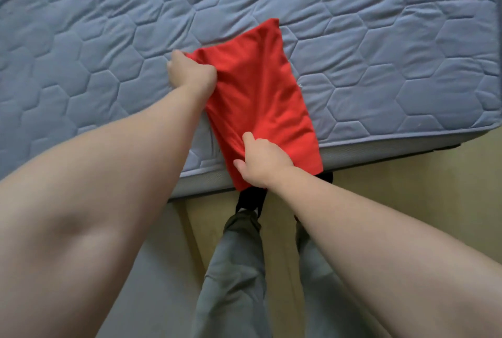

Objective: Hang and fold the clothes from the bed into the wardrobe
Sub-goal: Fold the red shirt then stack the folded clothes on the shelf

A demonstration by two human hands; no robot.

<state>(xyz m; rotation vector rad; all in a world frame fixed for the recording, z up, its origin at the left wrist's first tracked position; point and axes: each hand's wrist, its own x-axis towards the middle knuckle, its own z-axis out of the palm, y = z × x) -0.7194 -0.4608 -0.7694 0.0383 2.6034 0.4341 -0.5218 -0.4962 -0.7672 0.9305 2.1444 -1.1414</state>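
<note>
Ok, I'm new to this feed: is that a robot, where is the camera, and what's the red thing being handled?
No machine here: a person wears one camera on the head, looking down at their own bare arms. The left hand grips the far left corner of a folded red garment, and the right hand pinches its near edge. It lies on a blue quilted mattress, its near end past the edge. Below are the person's grey trousers.
</note>
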